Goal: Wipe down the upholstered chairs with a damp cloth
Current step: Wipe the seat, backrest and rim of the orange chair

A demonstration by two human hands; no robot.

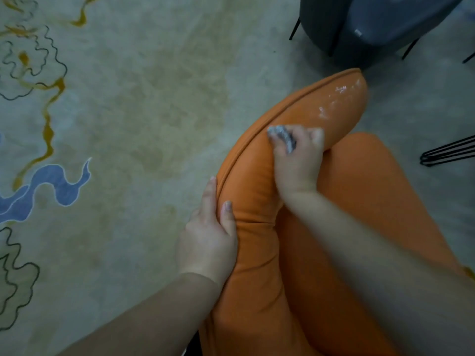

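Orange leather-look upholstery fills the lower right of the view: an orange chair (257, 253) seen from above, its curved, padded backrest sweeping from the bottom centre up to a rounded end at upper right, with a piped seam along the outer edge. Near that far end the surface shines with wet streaks. The seat cushion lies to the right of the backrest.

The right hand (298, 160) is closed round a small bunched grey cloth (282, 137) and presses it on the top of the backrest, just inside the piped seam; the hand is blurred. The left hand (208, 240) grips the outer edge of the backrest lower down, thumb on top of the padding and fingers wrapped over the outside.

To the left of the chair a pale patterned rug (115, 124) with blue and ochre wavy lines spreads wide and bare. A dark grey chair (372, 24) on thin black legs stands near the backrest's far end, apart from it. Thin black metal legs (447, 152) reach in at the right edge, close to the seat.
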